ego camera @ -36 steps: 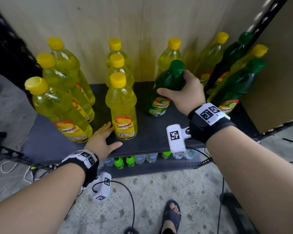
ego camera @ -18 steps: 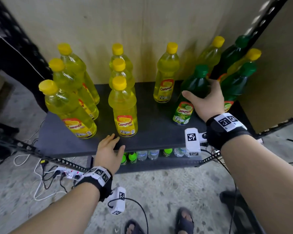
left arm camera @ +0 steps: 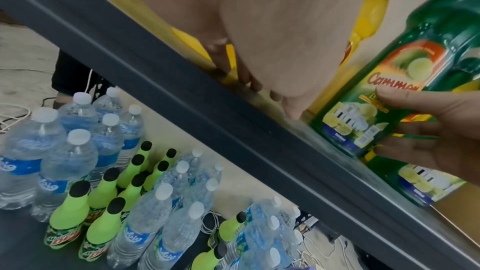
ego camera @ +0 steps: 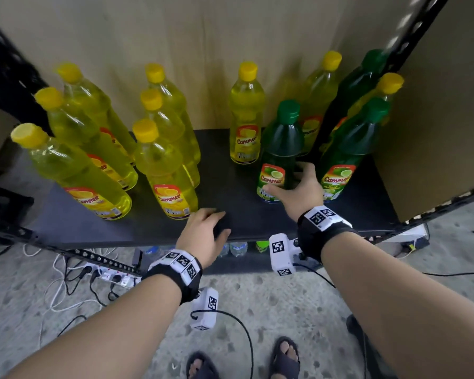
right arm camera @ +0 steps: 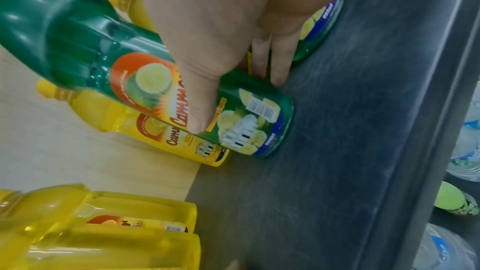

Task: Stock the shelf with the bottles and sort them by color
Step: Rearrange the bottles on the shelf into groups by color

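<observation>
A green bottle (ego camera: pixel 281 143) with a green cap stands upright on the dark shelf (ego camera: pixel 230 176), right of centre. My right hand (ego camera: pixel 290 184) grips its lower body, thumb on the label (right arm camera: pixel 200 110) and fingers behind. Two more green bottles (ego camera: pixel 350 149) stand just to its right, mixed with two yellow ones (ego camera: pixel 318 97). One yellow bottle (ego camera: pixel 245 119) stands behind and to the left of the held bottle. Several yellow bottles (ego camera: pixel 159 165) fill the left half. My left hand (ego camera: pixel 203 228) rests on the shelf's front edge and holds nothing.
A wooden panel backs the shelf, and a black perforated post (ego camera: pixel 411 39) rises at the right. The lower shelf holds water bottles (left arm camera: pixel 78 151) and lime-green soda bottles (left arm camera: pixel 103 192). A power strip (ego camera: pixel 107 272) and cables lie on the floor at the left.
My right hand has carried the green bottle from the shelf's middle to the right, beside the other green bottles, and now holds it lower down. My left hand has slid right along the front edge.
</observation>
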{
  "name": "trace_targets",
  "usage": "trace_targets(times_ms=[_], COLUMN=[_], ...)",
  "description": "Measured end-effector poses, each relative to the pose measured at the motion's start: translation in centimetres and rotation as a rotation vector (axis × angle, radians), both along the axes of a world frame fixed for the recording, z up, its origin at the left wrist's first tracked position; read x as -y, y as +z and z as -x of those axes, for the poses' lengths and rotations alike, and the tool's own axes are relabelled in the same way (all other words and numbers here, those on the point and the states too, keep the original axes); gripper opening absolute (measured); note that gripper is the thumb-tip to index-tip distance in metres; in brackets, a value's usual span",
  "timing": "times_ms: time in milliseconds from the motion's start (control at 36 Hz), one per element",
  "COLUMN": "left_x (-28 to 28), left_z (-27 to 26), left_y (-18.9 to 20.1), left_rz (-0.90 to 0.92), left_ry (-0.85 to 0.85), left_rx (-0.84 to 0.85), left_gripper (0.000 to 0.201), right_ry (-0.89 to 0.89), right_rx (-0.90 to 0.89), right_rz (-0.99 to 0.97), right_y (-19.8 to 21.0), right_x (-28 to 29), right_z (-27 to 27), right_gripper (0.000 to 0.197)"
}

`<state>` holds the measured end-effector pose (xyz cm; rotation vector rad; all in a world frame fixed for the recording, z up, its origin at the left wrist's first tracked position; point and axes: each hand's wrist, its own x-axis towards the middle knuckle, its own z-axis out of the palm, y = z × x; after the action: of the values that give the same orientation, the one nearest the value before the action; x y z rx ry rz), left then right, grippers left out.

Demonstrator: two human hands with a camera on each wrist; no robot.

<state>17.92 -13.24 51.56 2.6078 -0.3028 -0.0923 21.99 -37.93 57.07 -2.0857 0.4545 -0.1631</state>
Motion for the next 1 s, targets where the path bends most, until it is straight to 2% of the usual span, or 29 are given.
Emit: trace_targets(times_ms=[111, 250, 389, 611, 722, 917, 1000], left_x=[1.5, 3.2, 4.0, 3.6, 3.6, 3.5, 3.5], left_z=[-1.8, -4.4, -6.1, -6.3, -6.3, -6.3, -6.4], left_y=[-0.5, -0.9, -1.4, -2.2, -2.1, -2.3, -2.5], left_rz=[-0.070, -0.128, -0.155, -0.186, -0.174, -0.184, -0.199], left_ry=[-0.009, -0.027, -0.026, -0.033, -0.034, -0.036, -0.048], left_rx=[0.001, -0.013, 0.006, 0.031, 0.027, 0.035, 0.044], left_gripper=[0.053, 0.061, 0.064, 0.064, 0.064, 0.065, 0.065], right_ry=[0.009, 0.035, 0.021, -0.054, -0.142, -0.166, -0.187], right_rx=[0.006, 0.024, 0.022, 0.027, -0.019, 0.011, -0.010], right_rz=[-0.016, -0.019, -0.003, 0.033, -0.012, 0.114, 0.066], right_y=[-0.9, -1.4, -1.8, -2.0, -1.7, -1.8, -1.8], right_x=[-0.1, -0.2, 0.1, 0.1, -0.1, -0.3, -0.2], right_z=[-0.1, -0.7, -1.5, -2.6, -4.1, -6.4, -7.1], right_gripper=[0.082, 0.090, 0.075, 0.084, 0.080, 0.077, 0.070])
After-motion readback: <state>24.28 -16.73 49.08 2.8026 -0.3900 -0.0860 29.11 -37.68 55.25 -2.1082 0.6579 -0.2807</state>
